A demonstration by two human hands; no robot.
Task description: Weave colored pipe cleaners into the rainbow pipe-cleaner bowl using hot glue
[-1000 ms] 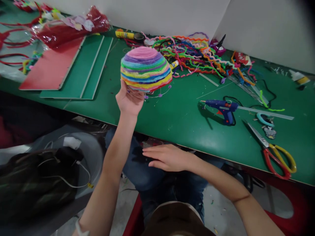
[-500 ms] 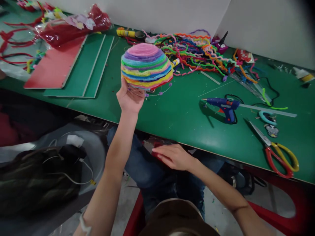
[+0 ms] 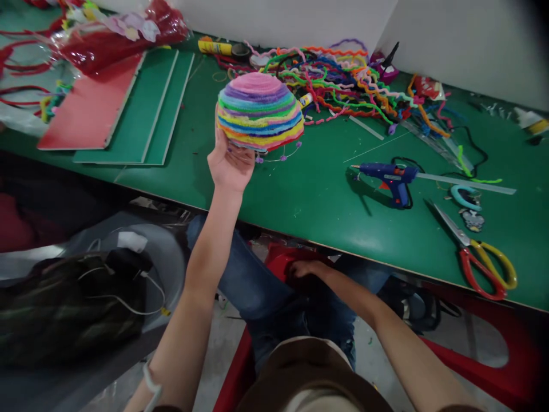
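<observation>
My left hand (image 3: 230,163) is raised above the green table (image 3: 326,200) and grips a dome (image 3: 259,111) made of coiled pipe cleaners in rainbow stripes, pink at the top. The fingers close under its rim, from which thin wires with small purple beads hang. My right hand (image 3: 305,269) is down between my knees, below the table's front edge, resting on the red stool seat (image 3: 278,266). Its fingers are in shadow and partly hidden.
A tangle of coloured pipe cleaners (image 3: 343,83) lies at the back of the table. A blue glue gun (image 3: 388,177), red-and-yellow scissors (image 3: 478,254) and a long ruler (image 3: 467,184) lie to the right. Green and red boards (image 3: 124,109) lie at the left. A dark bag (image 3: 72,309) sits lower left.
My right hand has dropped from lap height down under the table edge onto the red stool. My left hand has lifted the dome slightly up and away.
</observation>
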